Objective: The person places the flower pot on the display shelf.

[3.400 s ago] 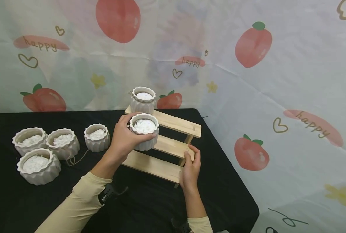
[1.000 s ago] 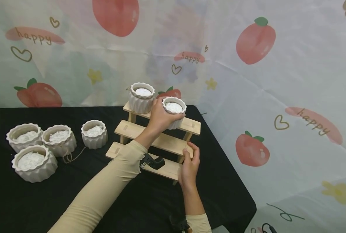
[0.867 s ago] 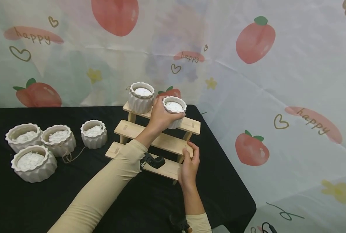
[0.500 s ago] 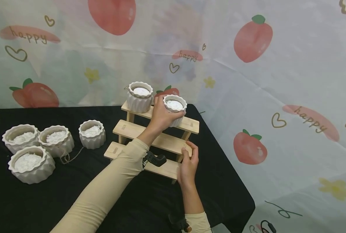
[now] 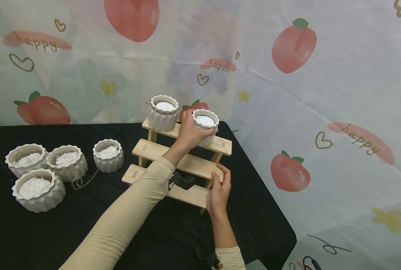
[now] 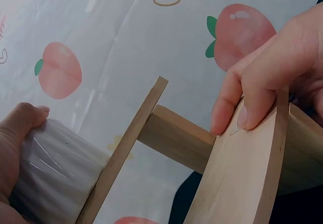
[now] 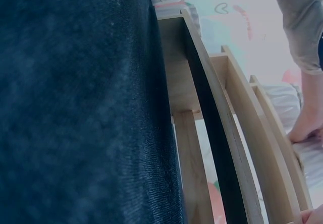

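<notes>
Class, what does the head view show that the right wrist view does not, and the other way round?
Only the head view: white fill inside the pots.
Only the right wrist view: a wooden bar running beneath the boards.
Both: the left hand gripping one pot, and the wooden stand with another pot on its top board.

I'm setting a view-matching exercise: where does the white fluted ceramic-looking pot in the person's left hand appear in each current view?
Head: near the centre, the white fluted ceramic-looking pot is in the left hand's grip.
Left wrist: lower left, the pot beside the thumb.
Right wrist: at the right edge, below mid-height, the pot is partly cut off.
Shared landmark: the pale wooden three-tier stand.
</notes>
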Motion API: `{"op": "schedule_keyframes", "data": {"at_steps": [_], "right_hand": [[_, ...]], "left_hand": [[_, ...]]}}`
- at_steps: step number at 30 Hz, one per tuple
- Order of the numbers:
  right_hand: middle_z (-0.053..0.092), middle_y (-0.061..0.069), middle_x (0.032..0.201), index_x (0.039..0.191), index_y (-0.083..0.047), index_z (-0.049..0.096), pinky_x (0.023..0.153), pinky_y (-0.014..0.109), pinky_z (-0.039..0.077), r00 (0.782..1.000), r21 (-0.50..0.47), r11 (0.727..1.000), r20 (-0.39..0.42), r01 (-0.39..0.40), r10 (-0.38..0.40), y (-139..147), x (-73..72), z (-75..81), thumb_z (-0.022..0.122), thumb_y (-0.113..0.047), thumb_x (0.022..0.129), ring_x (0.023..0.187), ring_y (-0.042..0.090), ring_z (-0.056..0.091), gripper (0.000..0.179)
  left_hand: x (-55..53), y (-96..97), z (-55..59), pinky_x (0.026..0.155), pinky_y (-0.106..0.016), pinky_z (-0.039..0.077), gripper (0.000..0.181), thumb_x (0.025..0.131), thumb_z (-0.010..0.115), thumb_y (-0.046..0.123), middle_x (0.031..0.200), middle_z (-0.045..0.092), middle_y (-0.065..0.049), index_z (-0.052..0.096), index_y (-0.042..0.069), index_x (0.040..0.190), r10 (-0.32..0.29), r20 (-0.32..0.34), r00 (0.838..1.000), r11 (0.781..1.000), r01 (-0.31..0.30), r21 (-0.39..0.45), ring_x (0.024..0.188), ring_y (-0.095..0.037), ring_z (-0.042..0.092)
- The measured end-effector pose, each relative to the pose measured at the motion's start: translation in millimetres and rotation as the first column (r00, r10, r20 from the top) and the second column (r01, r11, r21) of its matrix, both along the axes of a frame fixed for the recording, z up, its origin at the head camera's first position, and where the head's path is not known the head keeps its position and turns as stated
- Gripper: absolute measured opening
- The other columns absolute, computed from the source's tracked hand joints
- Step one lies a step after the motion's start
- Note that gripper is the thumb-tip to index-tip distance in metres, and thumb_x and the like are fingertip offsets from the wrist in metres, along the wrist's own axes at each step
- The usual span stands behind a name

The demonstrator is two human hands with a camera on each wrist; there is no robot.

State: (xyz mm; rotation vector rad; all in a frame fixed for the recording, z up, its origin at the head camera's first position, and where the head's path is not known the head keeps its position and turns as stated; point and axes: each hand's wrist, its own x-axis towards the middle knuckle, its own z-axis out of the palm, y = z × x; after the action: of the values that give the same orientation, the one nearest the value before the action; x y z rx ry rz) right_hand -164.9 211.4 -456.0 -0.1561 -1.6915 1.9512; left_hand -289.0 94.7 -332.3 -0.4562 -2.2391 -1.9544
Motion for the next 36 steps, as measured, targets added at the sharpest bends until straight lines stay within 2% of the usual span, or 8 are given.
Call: {"op": "schedule_keyframes", "data": {"at_steps": [10, 18, 23, 28, 32, 36], "right_hand": [[0.043, 0.011, 0.151, 0.135, -0.002, 0.053, 0.113, 0.043, 0.028, 1.0, -0.019, 1.0, 0.011, -0.005, 0.005, 1, 0.8, -0.3, 0.05, -0.004, 0.106, 0.138, 0.025, 0.04, 0.029], [0.043, 0.011, 0.15, 0.134, -0.002, 0.053, 0.11, 0.043, 0.031, 1.0, -0.014, 1.0, 0.014, 0.005, -0.004, 0, 2.0, -1.0, 0.049, -0.003, 0.105, 0.135, 0.027, 0.042, 0.029], [0.042, 0.013, 0.15, 0.135, -0.001, 0.053, 0.109, 0.044, 0.031, 1.0, -0.017, 1.0, -0.001, -0.003, 0.003, 0, 0.1, -0.6, 0.049, -0.003, 0.105, 0.134, 0.028, 0.041, 0.03], [0.042, 0.011, 0.151, 0.135, -0.002, 0.053, 0.109, 0.044, 0.032, 1.0, -0.02, 1.0, 0.022, -0.011, 0.011, -1, 1.1, -3.2, 0.049, -0.004, 0.106, 0.134, 0.027, 0.042, 0.029], [0.043, 0.01, 0.15, 0.134, 0.0, 0.052, 0.11, 0.043, 0.031, 1.0, -0.031, 0.999, 0.009, -0.012, 0.012, 0, 2.4, -4.2, 0.049, -0.002, 0.105, 0.134, 0.025, 0.043, 0.029], [0.043, 0.011, 0.15, 0.135, 0.001, 0.052, 0.112, 0.042, 0.03, 1.0, -0.029, 0.999, -0.005, -0.016, 0.016, 2, 1.8, -2.5, 0.049, -0.001, 0.105, 0.136, 0.025, 0.042, 0.03]], "left_hand": [[-4.8, -0.1, 1.1, 0.107, -0.041, 0.041, 0.098, 0.077, 0.095, 0.024, 0.142, 0.041, -0.016, 0.036, 0.002, 0.151, -0.01, 0.009, 1.0, 1.0, 0.01, -0.02, 0.126, -0.028, 0.049], [-1.9, -2.3, 0.5, 0.109, -0.042, 0.04, 0.099, 0.076, 0.096, 0.028, 0.143, 0.043, -0.013, 0.04, 0.006, 0.155, -0.01, 0.03, 1.0, 1.0, 0.01, -0.013, 0.127, -0.027, 0.048], [-1.8, -3.5, -1.5, 0.109, -0.043, 0.04, 0.098, 0.077, 0.095, 0.033, 0.145, 0.045, -0.013, 0.041, 0.007, 0.155, 0.01, -0.009, 1.0, 0.999, -0.01, -0.04, 0.129, -0.027, 0.048], [2.0, -7.1, -8.7, 0.106, -0.044, 0.042, 0.094, 0.08, 0.092, 0.036, 0.142, 0.048, -0.013, 0.041, 0.006, 0.154, 0.032, -0.055, 0.998, 0.996, -0.037, -0.082, 0.127, -0.027, 0.05], [7.3, -6.5, -13.4, 0.107, -0.044, 0.043, 0.091, 0.085, 0.088, 0.033, 0.144, 0.048, -0.015, 0.037, 0.006, 0.155, 0.014, -0.084, 0.996, 0.997, -0.02, -0.074, 0.129, -0.028, 0.05], [11.7, -5.2, -13.4, 0.108, -0.045, 0.041, 0.09, 0.087, 0.087, 0.029, 0.146, 0.046, -0.016, 0.035, 0.006, 0.156, 0.016, -0.106, 0.994, 0.997, -0.023, -0.069, 0.132, -0.03, 0.048]]}}
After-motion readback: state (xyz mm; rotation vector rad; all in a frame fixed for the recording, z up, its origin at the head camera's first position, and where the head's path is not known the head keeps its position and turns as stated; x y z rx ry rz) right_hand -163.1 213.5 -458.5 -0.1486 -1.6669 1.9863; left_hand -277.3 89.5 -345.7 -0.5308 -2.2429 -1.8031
